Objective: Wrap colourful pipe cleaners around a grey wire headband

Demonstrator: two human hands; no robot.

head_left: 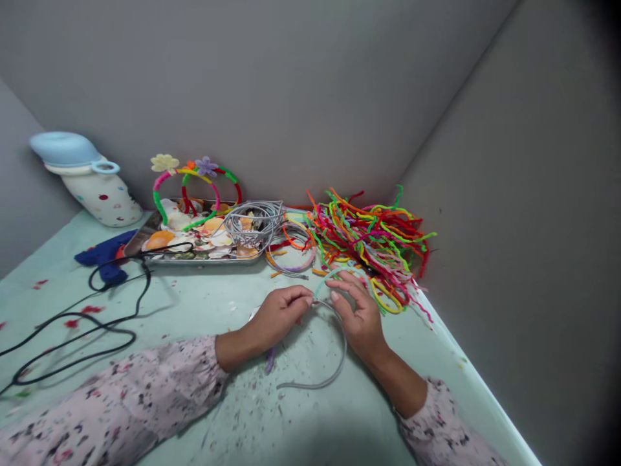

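My left hand (279,314) is closed in a pinch at the end of a grey wire (342,353), where a mint-green pipe cleaner (319,285) meets it. From that pinch the wire curves right and down, and its loose end rests over the table. Beside it, my right hand (359,314) has its fingers bent around the pipe cleaner, which arches up past the fingertips. The exact contact under the right fingers is partly hidden. Just behind both hands lies a coil of grey wire with coloured wrapping (313,255).
A metal tray (213,261) holds shells, a wire bundle (252,223) and two flower-topped pipe-cleaner hoops (217,194). Many-coloured pipe cleaners (373,226) are heaped at the right. A blue glue gun (109,255), its black cord (138,304) and a white bottle (101,194) stand left.
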